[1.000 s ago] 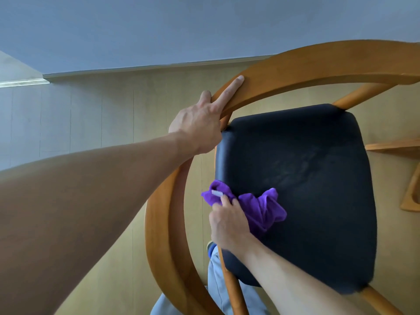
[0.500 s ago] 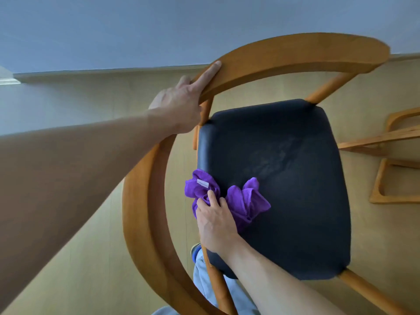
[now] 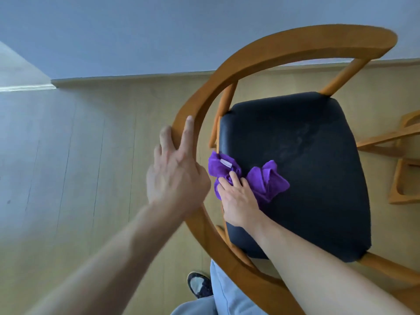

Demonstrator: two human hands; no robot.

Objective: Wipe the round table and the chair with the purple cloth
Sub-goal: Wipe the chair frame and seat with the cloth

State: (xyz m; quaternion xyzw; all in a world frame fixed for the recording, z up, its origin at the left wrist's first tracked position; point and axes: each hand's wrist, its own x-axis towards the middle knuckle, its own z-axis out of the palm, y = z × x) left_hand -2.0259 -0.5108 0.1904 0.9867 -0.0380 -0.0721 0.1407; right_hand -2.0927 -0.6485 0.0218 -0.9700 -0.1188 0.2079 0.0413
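Note:
A wooden chair with a curved backrest rail [image 3: 284, 48] and a black padded seat [image 3: 306, 167] stands below me. The purple cloth [image 3: 268, 180] lies bunched on the seat's left edge, a white tag showing on it. My right hand [image 3: 238, 201] grips the bunched cloth and presses it onto the seat. My left hand [image 3: 175, 178] rests on the left part of the rail, index finger straight along the top, its thumb hidden. No round table is in view.
Light wood-look floor [image 3: 91, 178] surrounds the chair, with a grey wall and baseboard [image 3: 136, 77] behind. Parts of another wooden furniture frame [image 3: 404, 173] stand at the right edge. My shoe [image 3: 198, 284] and trouser leg are just behind the rail.
My left hand slid down the rail from its upper curve toward me. My right hand and the cloth stayed at the seat's left edge. The view shifted.

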